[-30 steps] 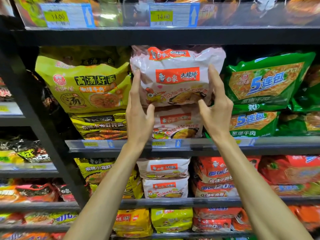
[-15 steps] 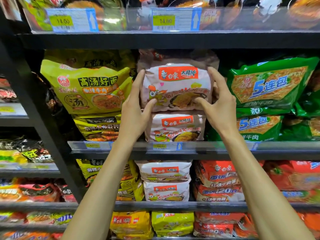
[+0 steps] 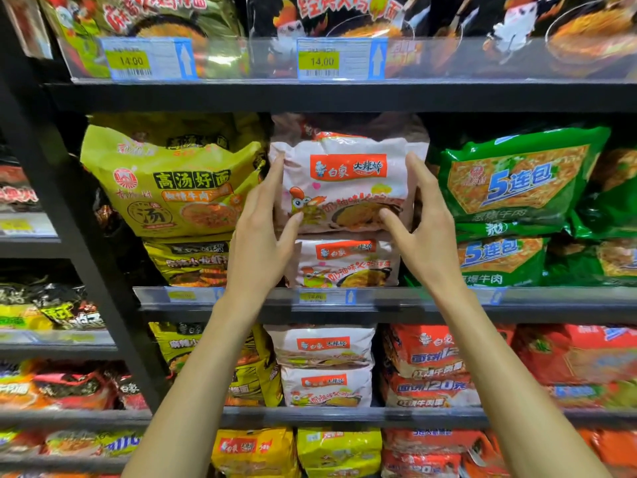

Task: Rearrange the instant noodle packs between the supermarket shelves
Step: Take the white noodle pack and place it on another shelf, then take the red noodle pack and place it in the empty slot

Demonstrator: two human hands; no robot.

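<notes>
two bare hands reach up to the middle shelf (image 3: 396,307) and frame a pink-and-white noodle pack (image 3: 348,188) that has an orange label and a cartoon chicken. this pack lies on top of a matching pack (image 3: 344,263), the pair forming a short stack in the centre of the shelf, and its top edge sits close under the upper shelf (image 3: 344,96). the left hand (image 3: 262,236) is spread flat, its straight fingers laid along the pack's left edge and its thumb tip touching the lower front of the wrapper. the right hand (image 3: 429,229) mirrors it on the right edge, with straight, slightly spread fingers and the thumb tip on the printed bowl near the bottom right corner. just left of the stack a yellow-green pack (image 3: 172,181) leans above a darker yellow pack (image 3: 189,260). just right are two green five-packs (image 3: 517,181), one on the other. price tags (image 3: 320,60) reading 14.00 are clipped to the clear rail of the upper shelf, where black packs (image 3: 331,19) with a flaming chicken stand. one shelf down sit two more white packs (image 3: 324,350) of the same brand beside red packs (image 3: 431,360), and yellow packs (image 3: 255,450) lie on the lowest shelf in view.
</notes>
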